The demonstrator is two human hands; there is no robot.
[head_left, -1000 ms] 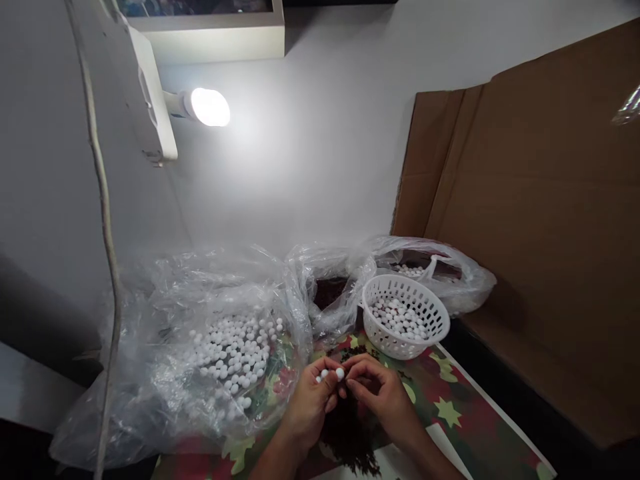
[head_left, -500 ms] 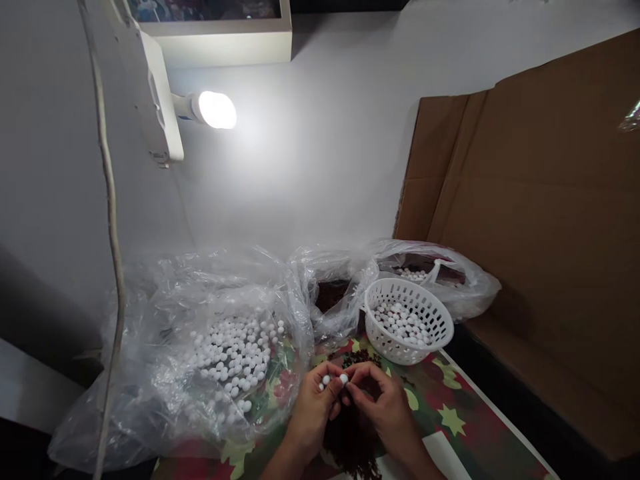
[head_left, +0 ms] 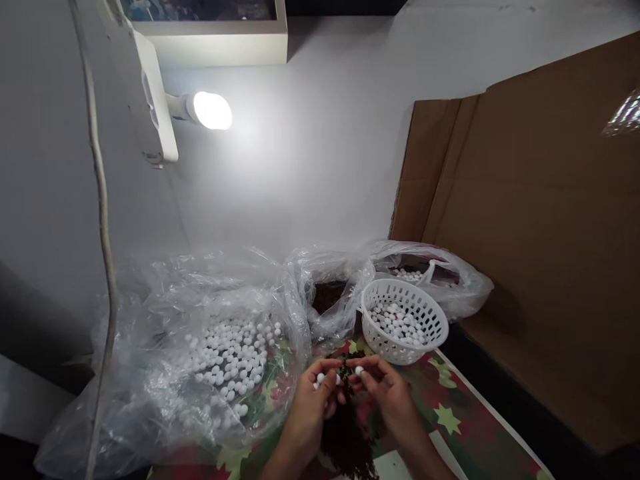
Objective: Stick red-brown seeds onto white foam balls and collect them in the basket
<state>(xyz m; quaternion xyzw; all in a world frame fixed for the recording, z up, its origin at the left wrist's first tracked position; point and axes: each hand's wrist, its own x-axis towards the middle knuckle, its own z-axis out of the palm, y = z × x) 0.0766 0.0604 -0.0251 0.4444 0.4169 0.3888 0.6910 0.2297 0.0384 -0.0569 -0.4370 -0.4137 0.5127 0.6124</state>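
Several small white balls sit in my left hand, its fingers curled round them. Between the thumb and fingertips of my right hand one white ball is pinched. The two hands are a small gap apart, above a heap of dark reddish-brown bits on the patterned table cover. A white slotted basket, holding many white balls and a few reddish specks, stands just beyond my right hand.
A clear plastic bag with loose white balls spreads over the left side. Behind, an open bag holds dark brown material, and another bag has white balls. Cardboard stands at right; a cable hangs at left, near a lit lamp.
My right hand has moved away to the right from my left hand, with a white ball in its fingertips. The whole view has shifted slightly.
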